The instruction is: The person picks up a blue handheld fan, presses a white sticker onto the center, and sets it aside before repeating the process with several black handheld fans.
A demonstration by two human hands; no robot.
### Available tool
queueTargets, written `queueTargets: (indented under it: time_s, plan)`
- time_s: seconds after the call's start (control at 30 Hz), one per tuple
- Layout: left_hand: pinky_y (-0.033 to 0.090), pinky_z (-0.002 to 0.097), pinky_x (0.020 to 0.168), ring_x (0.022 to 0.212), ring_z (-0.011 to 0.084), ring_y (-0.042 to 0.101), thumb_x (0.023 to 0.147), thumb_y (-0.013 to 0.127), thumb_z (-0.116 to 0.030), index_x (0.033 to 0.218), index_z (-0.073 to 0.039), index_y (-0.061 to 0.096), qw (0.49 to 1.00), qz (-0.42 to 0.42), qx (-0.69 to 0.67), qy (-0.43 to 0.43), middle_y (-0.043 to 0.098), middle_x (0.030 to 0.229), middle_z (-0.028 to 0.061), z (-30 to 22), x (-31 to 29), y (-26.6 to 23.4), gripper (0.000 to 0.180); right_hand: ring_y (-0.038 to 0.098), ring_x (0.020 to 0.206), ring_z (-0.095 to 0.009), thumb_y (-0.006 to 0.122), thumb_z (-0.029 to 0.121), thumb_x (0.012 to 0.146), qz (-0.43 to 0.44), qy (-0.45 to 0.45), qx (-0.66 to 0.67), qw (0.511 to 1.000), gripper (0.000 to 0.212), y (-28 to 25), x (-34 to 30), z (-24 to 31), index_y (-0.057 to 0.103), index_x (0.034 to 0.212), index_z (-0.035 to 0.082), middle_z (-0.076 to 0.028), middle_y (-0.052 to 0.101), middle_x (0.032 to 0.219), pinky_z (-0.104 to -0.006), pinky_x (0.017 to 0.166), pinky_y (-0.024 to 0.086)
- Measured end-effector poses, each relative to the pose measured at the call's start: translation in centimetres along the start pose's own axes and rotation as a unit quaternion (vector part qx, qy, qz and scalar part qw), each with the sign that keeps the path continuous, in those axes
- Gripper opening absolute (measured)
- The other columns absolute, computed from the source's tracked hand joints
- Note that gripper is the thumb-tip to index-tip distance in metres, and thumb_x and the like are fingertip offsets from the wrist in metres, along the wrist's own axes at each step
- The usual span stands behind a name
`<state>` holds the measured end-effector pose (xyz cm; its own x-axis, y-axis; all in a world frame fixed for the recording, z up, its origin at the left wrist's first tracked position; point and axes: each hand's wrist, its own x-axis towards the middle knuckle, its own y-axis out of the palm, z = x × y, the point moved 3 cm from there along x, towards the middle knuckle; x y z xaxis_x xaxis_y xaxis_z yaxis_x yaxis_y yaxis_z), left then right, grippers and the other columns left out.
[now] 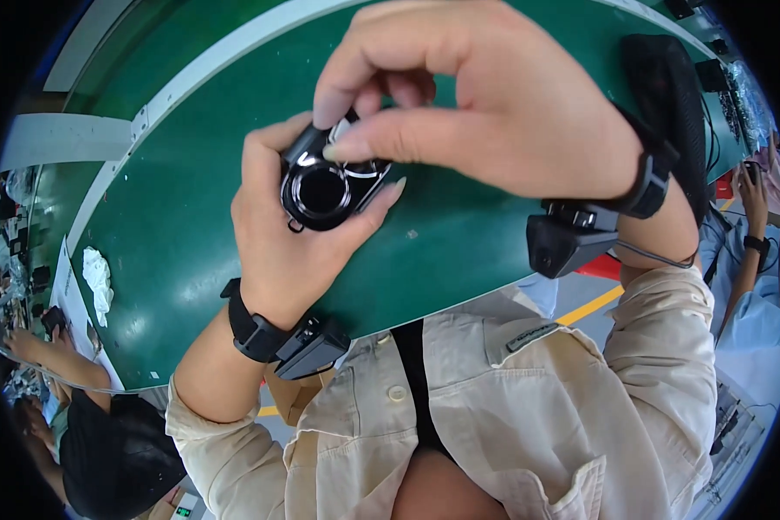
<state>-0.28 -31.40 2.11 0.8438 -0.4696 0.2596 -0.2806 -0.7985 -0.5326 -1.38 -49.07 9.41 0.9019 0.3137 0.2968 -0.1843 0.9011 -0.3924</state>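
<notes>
My left hand [288, 234] is wrapped from below round a small glossy black device [322, 192] with a round dark face in a chrome ring, a second bright curved rim beside it and a little loop at its lower edge. The device is held up over the green table. From the upper right my right hand [468, 113] reaches over it, thumb and fingers closed at its far end. Something pale and shiny [341, 133] shows between thumb and forefinger; whether it is a loose piece or part of the device I cannot tell.
Around the device spreads the green tabletop [442, 260], with a pale raised rim [199, 74] at its far side. A crumpled white wad [98, 284] lies at the left. A black mesh-covered object [663, 95] stands at the far right. Other people work at both sides.
</notes>
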Motion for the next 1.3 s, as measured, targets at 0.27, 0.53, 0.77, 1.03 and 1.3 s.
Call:
queueTargets:
  time_s: [0.27,0.53,0.77,1.03,1.3]
  plan:
    - [0.049,0.0238,0.079,0.086,0.0106,0.06,0.075,0.078,-0.01,0.117,0.0,0.046,0.987,0.031,-0.154,0.046,0.061,0.096,0.0063,-0.4,0.0,0.2,0.054,0.048,0.05,-0.01,0.069,0.01,0.082,0.013,0.161,-0.013,0.987,0.016,0.1,-0.2,0.1,0.062,0.071,0.001,-0.004,0.055,0.059,-0.0251,0.046,0.037]
    - [0.049,0.0257,0.081,0.09,0.0135,0.061,0.072,0.08,-0.015,0.119,0.001,0.045,0.998,0.034,-0.041,-0.016,0.061,0.102,0.0079,-0.4,-0.6,0.0,0.061,0.047,0.05,-0.012,0.069,0.009,0.081,-0.097,0.057,-0.142,0.983,0.013,1.4,-1.2,0.7,0.063,0.072,0.001,-0.004,0.057,0.06,-0.0241,0.047,0.037]
    - [0.05,0.0267,0.078,0.087,0.0161,0.063,0.062,0.09,-0.028,0.116,-0.002,0.046,0.996,0.006,0.042,0.078,0.063,0.099,0.0097,-0.1,-0.9,-0.2,0.074,0.05,0.056,-0.014,0.069,0.01,0.081,-0.114,0.025,-0.144,0.983,0.013,2.4,-1.2,-0.1,0.063,0.074,0.001,-0.007,0.06,0.066,-0.025,0.049,0.038]
    - [0.052,0.03,0.075,0.086,0.0178,0.064,0.059,0.091,-0.033,0.113,-0.002,0.045,0.998,0.017,0.065,-0.001,0.064,0.097,0.0096,-0.4,-0.8,-0.4,0.078,0.055,0.065,-0.016,0.068,0.011,0.081,-0.141,-0.027,-0.15,0.978,0.012,3.1,-0.9,-1.3,0.063,0.076,0.002,-0.009,0.063,0.075,-0.026,0.053,0.041]
    - [0.051,0.0301,0.079,0.092,0.0197,0.062,0.061,0.09,-0.028,0.12,0.002,0.038,0.993,0.018,0.104,0.06,0.061,0.106,0.0154,-0.8,-0.6,-0.1,0.084,0.058,0.085,-0.016,0.061,0.013,0.089,-0.08,0.066,0.099,0.99,0.012,3.4,-0.9,-3.9,0.063,0.092,0.002,-0.008,0.064,0.09,-0.027,0.074,0.044]
